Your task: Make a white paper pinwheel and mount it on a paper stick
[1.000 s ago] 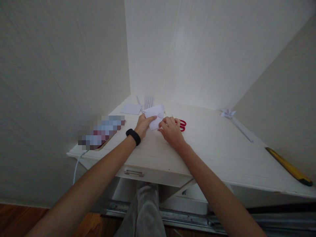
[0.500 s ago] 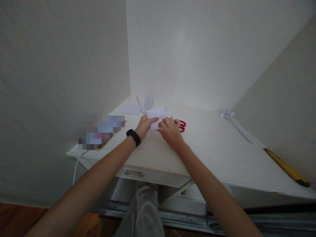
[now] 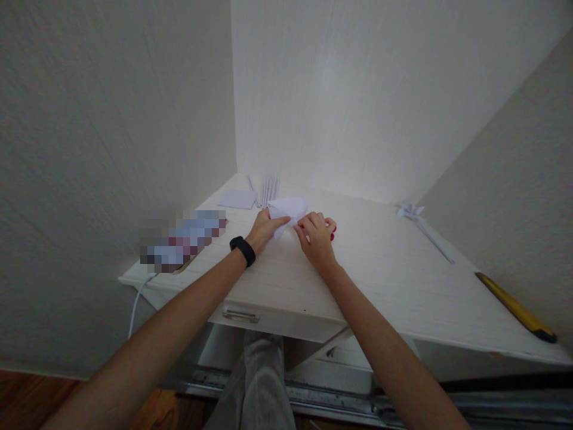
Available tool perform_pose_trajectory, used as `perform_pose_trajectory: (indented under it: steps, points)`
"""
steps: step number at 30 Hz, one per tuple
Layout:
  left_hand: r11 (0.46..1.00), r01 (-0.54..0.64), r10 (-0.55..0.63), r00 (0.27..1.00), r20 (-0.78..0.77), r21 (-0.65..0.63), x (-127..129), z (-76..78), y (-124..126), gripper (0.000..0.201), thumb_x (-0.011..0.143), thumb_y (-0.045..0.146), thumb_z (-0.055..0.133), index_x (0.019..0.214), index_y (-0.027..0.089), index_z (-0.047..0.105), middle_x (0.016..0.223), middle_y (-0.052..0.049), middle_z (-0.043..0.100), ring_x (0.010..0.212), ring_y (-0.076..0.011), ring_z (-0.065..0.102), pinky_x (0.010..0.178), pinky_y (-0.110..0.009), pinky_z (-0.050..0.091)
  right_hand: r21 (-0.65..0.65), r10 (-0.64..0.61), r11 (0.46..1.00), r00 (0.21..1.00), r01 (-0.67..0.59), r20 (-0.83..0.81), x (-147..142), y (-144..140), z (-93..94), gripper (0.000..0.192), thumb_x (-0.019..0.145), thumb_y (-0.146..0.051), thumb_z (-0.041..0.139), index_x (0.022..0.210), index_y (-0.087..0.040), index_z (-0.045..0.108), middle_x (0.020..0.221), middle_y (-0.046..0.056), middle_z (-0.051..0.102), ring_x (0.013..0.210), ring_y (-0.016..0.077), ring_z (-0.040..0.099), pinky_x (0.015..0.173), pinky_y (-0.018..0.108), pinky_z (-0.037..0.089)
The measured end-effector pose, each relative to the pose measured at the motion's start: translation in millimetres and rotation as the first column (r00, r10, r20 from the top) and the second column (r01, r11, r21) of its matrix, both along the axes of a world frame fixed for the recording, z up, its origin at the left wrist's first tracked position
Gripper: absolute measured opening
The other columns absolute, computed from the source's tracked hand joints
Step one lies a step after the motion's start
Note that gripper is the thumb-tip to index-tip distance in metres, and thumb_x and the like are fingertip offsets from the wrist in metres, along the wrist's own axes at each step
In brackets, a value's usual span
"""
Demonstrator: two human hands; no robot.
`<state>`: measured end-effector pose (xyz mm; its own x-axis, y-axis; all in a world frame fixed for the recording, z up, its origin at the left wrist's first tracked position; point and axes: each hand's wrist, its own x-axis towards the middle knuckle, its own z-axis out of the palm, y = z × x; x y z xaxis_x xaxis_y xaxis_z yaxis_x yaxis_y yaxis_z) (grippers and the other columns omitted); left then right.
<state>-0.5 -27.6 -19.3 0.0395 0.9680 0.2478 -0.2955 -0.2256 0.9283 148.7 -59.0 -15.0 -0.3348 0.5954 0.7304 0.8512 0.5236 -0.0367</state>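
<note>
A piece of white paper [image 3: 286, 207], bent and partly folded, is held between my two hands above the white table. My left hand [image 3: 264, 230] grips its left side, the thumb pressed across the middle. At the right edge, my right hand [image 3: 317, 233] pinches the paper between thumb and fingertips. Red scissors handles [image 3: 332, 234] peek out from behind my right hand, mostly hidden by it. Beyond the paper, several thin rolled paper sticks [image 3: 270, 189] lie side by side, with a flat paper sheet [image 3: 237, 199] to their left.
A paper pinwheel on a stick [image 3: 410, 210] lies at the right by the wall. Nearer me is a yellow utility knife [image 3: 514, 306] along the table's right edge. A blurred-out object [image 3: 192, 236] with a white cable [image 3: 136, 301] sits at the left. Walls enclose the table [image 3: 380, 280].
My right hand has shifted its pinch on the paper, and the paper's lower right part is bent differently. My right hand covers more of the scissors handles. My left hand keeps its grip.
</note>
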Motion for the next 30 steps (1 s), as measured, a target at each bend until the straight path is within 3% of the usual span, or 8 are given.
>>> perform_pose_trajectory:
  steps: [30]
  points:
    - [1.000, -0.012, 0.015, 0.993, -0.115, 0.021, -0.6, -1.5, 2.9, 0.033, 0.060, 0.023, 0.074, 0.089, 0.011, 0.063, 0.090, -0.006, 0.068, 0.075, -0.0143, 0.060, 0.073, -0.029, 0.046, -0.093, -0.036, 0.995, 0.995, 0.027, -0.096, 1.5, 7.6, -5.9, 0.021, 0.088, -0.028, 0.049, 0.071, -0.018, 0.058, 0.083, 0.004, 0.060, 0.087, 0.0188, 0.049, 0.082, 0.036, 0.022]
